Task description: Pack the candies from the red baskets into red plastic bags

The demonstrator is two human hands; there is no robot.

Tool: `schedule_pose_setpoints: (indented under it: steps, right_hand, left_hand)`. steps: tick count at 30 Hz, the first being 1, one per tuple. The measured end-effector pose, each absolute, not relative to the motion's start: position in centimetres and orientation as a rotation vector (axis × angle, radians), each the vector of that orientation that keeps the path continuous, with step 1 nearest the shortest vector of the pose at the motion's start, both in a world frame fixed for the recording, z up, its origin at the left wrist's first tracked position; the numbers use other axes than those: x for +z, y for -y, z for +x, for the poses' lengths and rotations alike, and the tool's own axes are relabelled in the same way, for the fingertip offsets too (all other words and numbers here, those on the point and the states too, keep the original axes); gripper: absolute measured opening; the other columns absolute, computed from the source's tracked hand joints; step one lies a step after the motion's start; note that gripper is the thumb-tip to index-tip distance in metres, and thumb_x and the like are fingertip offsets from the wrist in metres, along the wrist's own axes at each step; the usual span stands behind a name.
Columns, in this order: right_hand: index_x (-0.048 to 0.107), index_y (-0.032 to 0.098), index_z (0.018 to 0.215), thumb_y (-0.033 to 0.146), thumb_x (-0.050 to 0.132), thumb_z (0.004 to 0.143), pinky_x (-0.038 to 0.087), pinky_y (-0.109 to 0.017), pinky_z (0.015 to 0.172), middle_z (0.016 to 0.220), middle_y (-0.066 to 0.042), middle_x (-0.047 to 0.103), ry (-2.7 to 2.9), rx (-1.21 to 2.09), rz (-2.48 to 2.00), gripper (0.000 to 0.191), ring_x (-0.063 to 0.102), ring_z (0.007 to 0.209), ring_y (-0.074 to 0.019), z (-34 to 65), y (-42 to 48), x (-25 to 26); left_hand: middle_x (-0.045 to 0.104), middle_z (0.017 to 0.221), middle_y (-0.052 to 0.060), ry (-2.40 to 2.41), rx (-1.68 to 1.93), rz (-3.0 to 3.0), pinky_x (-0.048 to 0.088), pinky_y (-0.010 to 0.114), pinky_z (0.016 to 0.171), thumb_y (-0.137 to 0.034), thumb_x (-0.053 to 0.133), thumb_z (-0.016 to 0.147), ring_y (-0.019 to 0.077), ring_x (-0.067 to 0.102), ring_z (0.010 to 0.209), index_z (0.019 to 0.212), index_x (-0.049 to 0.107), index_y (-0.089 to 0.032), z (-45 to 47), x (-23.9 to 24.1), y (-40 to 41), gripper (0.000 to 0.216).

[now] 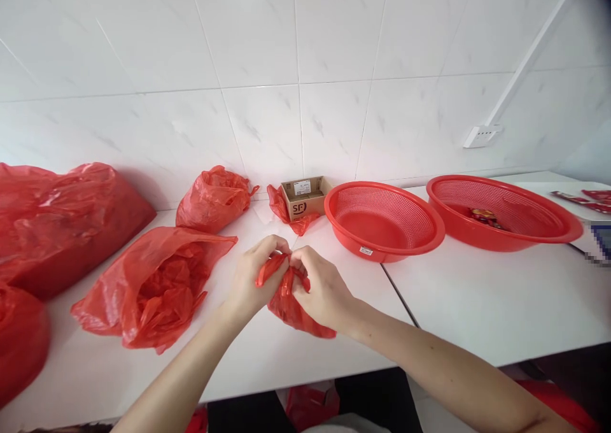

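Note:
A small red plastic bag (300, 315) is at the middle of the white table, gathered at its top. My left hand (262, 270) pinches the bag's twisted neck, with a strip of red plastic sticking out past the fingers. Close against it, my right hand (322, 286) grips the other side of the neck with thumb and fingertips. What the bag contains is hidden. Left of my hands an opened red bag (167, 286) lies with crumpled red plastic inside.
Large filled red bags (71, 223) stand at the left. A knotted red bag (214, 197) and a small cardboard box (305, 205) are by the tiled wall. Right of them sit a red basket (351, 242) and a second red basket (506, 241) holding a few packets (484, 216).

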State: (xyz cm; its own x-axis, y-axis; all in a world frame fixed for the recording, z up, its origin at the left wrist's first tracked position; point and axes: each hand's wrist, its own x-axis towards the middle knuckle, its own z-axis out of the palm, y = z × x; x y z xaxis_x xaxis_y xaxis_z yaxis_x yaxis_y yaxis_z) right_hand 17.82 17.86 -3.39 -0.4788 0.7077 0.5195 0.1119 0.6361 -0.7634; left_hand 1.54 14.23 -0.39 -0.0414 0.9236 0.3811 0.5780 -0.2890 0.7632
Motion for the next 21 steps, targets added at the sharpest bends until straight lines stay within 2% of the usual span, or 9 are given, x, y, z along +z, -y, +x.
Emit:
schedule_pose_setpoints:
  steps: [2, 4, 7, 9, 12, 15, 18, 21]
  right_hand:
    - [0.046, 0.023, 0.101, 0.011, 0.052, 0.083, 0.051, -0.032, 0.076, 0.088, 0.001, 0.059, 1.895, 0.957, -0.626, 0.023, 0.06, 0.081, -0.0146, 17.7, -17.6, -3.3]
    - [0.046, 0.023, 0.11, 0.019, 0.052, 0.088, 0.053, -0.032, 0.075, 0.087, 0.001, 0.06, 1.795, 1.224, -0.585, 0.023, 0.061, 0.08, -0.014, 17.9, -18.0, -2.9]
    - [0.053, 0.021, 0.112, 0.034, 0.051, 0.094, 0.055, -0.03, 0.069, 0.09, -0.002, 0.062, 1.723, 1.551, -0.548, 0.022, 0.064, 0.079, -0.0145, 18.6, -19.0, -1.9]
    - [0.059, 0.019, 0.104, 0.038, 0.052, 0.094, 0.056, -0.029, 0.065, 0.091, -0.003, 0.063, 1.783, 1.576, -0.561, 0.022, 0.064, 0.078, -0.0149, 19.0, -19.5, -1.3]
    - [0.061, 0.019, 0.095, 0.029, 0.052, 0.095, 0.053, -0.029, 0.069, 0.091, -0.003, 0.065, 1.997, 1.315, -0.61, 0.013, 0.063, 0.079, -0.0146, 19.3, -19.4, -0.7]
    - [0.06, 0.018, 0.09, 0.019, 0.05, 0.094, 0.047, -0.03, 0.068, 0.09, -0.005, 0.066, 2.288, 0.669, -0.653, 0.011, 0.06, 0.081, -0.017, 19.3, -19.1, -0.3]
    - [0.06, 0.015, 0.089, 0.01, 0.044, 0.092, 0.037, -0.03, 0.058, 0.086, -0.008, 0.063, 2.474, 0.084, -0.66, 0.017, 0.056, 0.076, -0.019, 19.3, -18.5, -0.3]
    - [0.059, 0.015, 0.088, 0.005, 0.044, 0.088, 0.03, -0.029, 0.051, 0.083, -0.006, 0.061, 2.533, 0.016, -0.664, 0.018, 0.052, 0.07, -0.0171, 19.0, -17.6, -0.4]
  left_hand:
    - [0.066, 0.091, 0.0, -1.599, 1.299, 1.902, 0.047, 0.027, 0.071, -0.016, 0.055, 0.086, 0.0156, 0.062, 0.077, 0.094, 0.06, -0.025, 1.7, -0.7, -14.2, 0.012]
    - [0.066, 0.097, 0.001, -1.597, 1.354, 1.965, 0.046, 0.027, 0.071, -0.019, 0.053, 0.089, 0.0157, 0.061, 0.08, 0.1, 0.061, -0.026, 1.7, -0.8, -14.1, 0.015]
    - [0.064, 0.092, 0.001, -1.569, 1.446, 2.108, 0.046, 0.027, 0.069, -0.023, 0.057, 0.09, 0.0155, 0.06, 0.078, 0.092, 0.062, -0.025, 1.4, -0.5, -14.0, 0.006]
    - [0.063, 0.085, 0.0, -1.547, 1.418, 2.159, 0.045, 0.026, 0.067, -0.023, 0.058, 0.089, 0.0147, 0.06, 0.074, 0.084, 0.062, -0.024, 1.1, 0.0, -13.8, 0.007]
    - [0.067, 0.083, -0.001, -1.525, 1.239, 2.179, 0.046, 0.026, 0.067, -0.024, 0.06, 0.089, 0.0151, 0.062, 0.074, 0.085, 0.066, -0.024, 0.5, 1.0, -13.5, 0.007]
    - [0.072, 0.084, 0.0, -1.496, 1.136, 2.206, 0.048, 0.028, 0.071, -0.026, 0.063, 0.086, 0.0177, 0.065, 0.077, 0.087, 0.072, -0.026, -0.1, 1.9, -13.4, 0.01]
    - [0.074, 0.081, 0.001, -1.562, 1.158, 2.117, 0.049, 0.03, 0.073, -0.034, 0.065, 0.085, 0.0196, 0.066, 0.076, 0.084, 0.074, -0.026, -0.9, 2.8, -13.3, 0.013]
    - [0.075, 0.084, 0.0, -1.647, 1.184, 1.976, 0.051, 0.031, 0.075, -0.041, 0.068, 0.083, 0.0216, 0.068, 0.081, 0.08, 0.075, -0.026, -1.9, 3.9, -12.9, 0.017]
